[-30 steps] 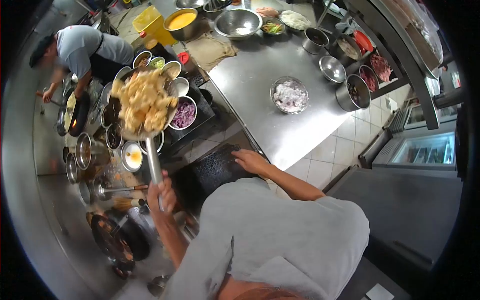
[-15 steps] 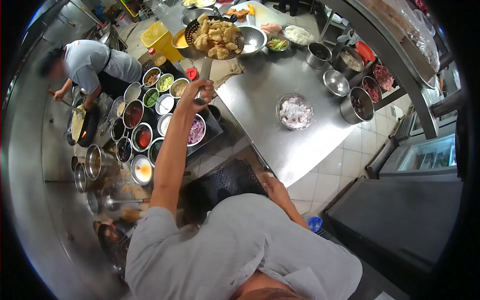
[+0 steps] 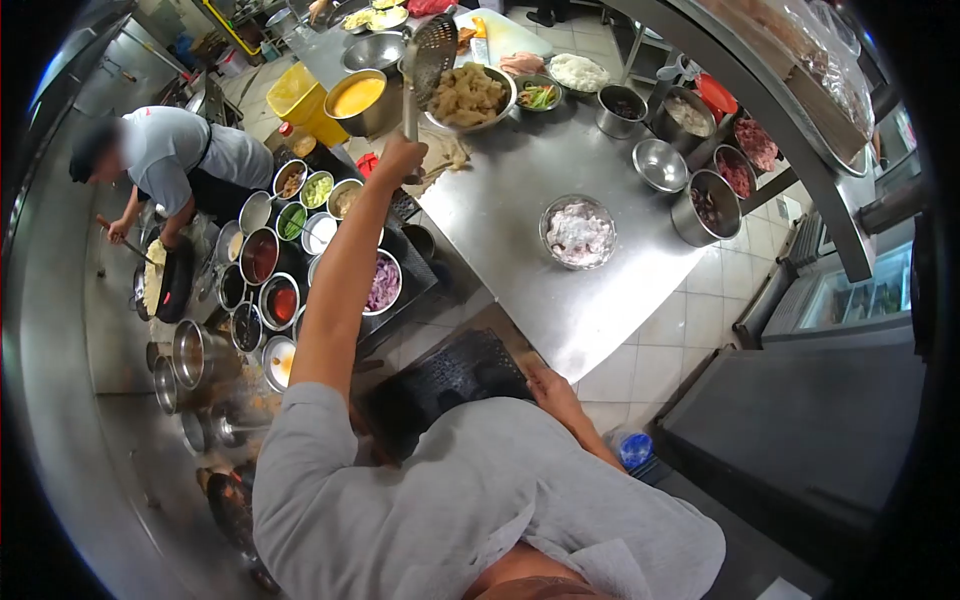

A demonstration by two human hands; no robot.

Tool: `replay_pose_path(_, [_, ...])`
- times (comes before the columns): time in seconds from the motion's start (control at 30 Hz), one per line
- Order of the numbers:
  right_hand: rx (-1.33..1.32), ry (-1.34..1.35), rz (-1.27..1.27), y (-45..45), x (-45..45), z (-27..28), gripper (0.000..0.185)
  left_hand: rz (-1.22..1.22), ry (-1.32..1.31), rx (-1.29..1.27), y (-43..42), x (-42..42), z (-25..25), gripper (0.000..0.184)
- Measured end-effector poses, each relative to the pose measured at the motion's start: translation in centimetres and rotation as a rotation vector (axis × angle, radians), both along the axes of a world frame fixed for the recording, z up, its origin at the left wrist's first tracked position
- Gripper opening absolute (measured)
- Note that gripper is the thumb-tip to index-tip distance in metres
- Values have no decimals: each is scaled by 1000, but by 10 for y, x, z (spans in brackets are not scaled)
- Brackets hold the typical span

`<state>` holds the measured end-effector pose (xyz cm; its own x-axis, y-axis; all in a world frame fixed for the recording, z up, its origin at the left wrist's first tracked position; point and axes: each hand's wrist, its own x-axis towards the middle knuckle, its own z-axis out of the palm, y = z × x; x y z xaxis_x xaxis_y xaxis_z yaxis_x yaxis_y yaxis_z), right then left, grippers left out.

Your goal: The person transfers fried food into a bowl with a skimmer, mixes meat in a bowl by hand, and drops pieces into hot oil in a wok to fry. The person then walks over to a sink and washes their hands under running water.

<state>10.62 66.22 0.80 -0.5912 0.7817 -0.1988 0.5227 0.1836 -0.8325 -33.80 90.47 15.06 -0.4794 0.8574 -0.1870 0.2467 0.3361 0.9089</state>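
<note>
Left fingers [image 3: 413, 152]: gripping skimmer [image 3: 434, 62].
Right fingers [image 3: 534, 374]: by surface [image 3: 480, 190], grip unclear.
Bowl [image 3: 512, 101], twelve o'clock: pieces [image 3: 468, 94]; emptying step, seemingly.
Skimmer's next move: presumably calls for clean lifting.

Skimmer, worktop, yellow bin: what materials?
Skimmer: metal, probably steel; grey sheen, rows of holes.
Worktop: likely stainless steel, satin finish; silvery with soft, blurred glare.
Yellow bin: probably plastic; solid yellow, smooth walls. Exact grades can't be told.

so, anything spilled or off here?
Yes: orange-brown residue lies loose beside the metal pots on the left, outside any container, so it looks spilled. Can't tell what it is. Nothing else stands out.
</note>
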Motion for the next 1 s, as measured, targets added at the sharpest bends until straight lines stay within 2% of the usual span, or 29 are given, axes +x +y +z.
replay_pose_path(0.07, [23,-1,9,2,-4,4,31,-22,101,-21,4,2,4,32])
replay_pose_path(0.13, [47,-6,17,7,-7,4,31,-15,349,4,8,6,3,32])
replay_pose_path(0.2, [38,24,21,8,-10,3,29,3,359,24,8,5,-4,33])
replay_pose_path(0.27, [42,28,39,12,-13,5,29,-43,445,86,10,-1,-12,44])
replay_pose_path(0.33, [47,34,62,15,-17,11,29,-26,464,142,-4,10,-2,40])
replay_pose_path(0.4, [6,75,50,18,-22,16,29,28,88,223,-21,22,8,30])
replay_pose_path(0.47, [31,84,82,20,-26,9,28,-24,-263,277,-46,30,12,36])
replay_pose_path(0.53, [62,95,120,22,-31,-4,27,-19,-487,332,-82,40,14,33])
replay_pose_path(0.57, [83,113,148,25,-35,-12,25,2,-485,342,-100,41,12,33])
replay_pose_path(0.63, [102,126,194,30,-45,-9,24,53,-735,321,-140,44,8,25])
replay_pose_path(0.7, [93,135,109,49,-74,3,22,106,-747,316,-179,46,3,25])
replay_pose_path(0.77, [179,34,83,89,-111,19,23,175,-775,307,-220,49,4,26])
replay_pose_path(0.8, [253,61,54,118,-133,-1,25,202,-788,309,-240,53,11,27])
replay_pose_path(0.83, [387,93,-12,147,-161,2,23,249,-784,332,-259,57,16,27])
replay_pose_path(0.87, [583,154,-69,183,-189,-20,20,298,-779,354,-279,62,18,28])
replay_pose_path(0.93, [635,41,-190,248,-245,-27,16,349,-752,358,-320,68,17,32])
replay_pose_path(1.0, [816,100,-272,299,-286,-44,18,435,-754,357,-362,81,26,32])
